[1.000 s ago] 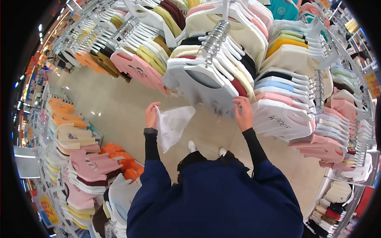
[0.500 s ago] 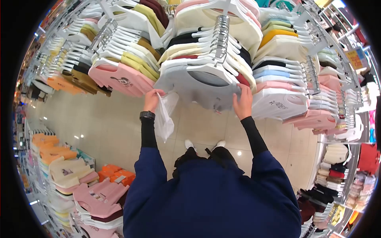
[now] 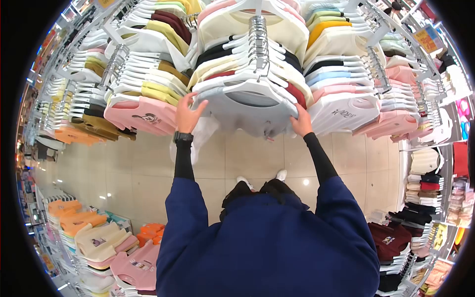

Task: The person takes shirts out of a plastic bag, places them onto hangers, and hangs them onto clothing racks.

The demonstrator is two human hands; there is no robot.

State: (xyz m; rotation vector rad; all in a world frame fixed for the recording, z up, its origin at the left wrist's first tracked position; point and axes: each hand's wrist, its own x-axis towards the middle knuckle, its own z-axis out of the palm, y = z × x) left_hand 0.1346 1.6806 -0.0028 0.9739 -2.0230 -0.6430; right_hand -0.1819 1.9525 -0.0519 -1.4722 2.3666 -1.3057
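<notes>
A grey-blue shirt (image 3: 225, 111) hangs on a white hanger (image 3: 257, 89) at the front of the middle rack. At its left shoulder is my left hand (image 3: 188, 115), thumb and fingers spread. A thin white plastic bag (image 3: 202, 134) hangs behind and below that hand; how it is held up is hidden. My right hand (image 3: 301, 122) grips the shirt's right edge near the shoulder, fingers partly behind the cloth. Small dark and pink marks show on the shirt's lower front.
Packed racks flank the shirt: a pink shirt (image 3: 141, 115) on the left and a white lettered shirt (image 3: 341, 115) on the right. A metal display arm (image 3: 258, 37) rises above it. Behind me stand more racks, with orange (image 3: 81, 222) and maroon shirts (image 3: 388, 240). Tiled floor (image 3: 143, 163) lies below.
My left hand has risen to the shirt's left shoulder and its fingers have spread. The plastic bag has shifted left and down behind the wrist. My right hand stays at the shirt's right edge.
</notes>
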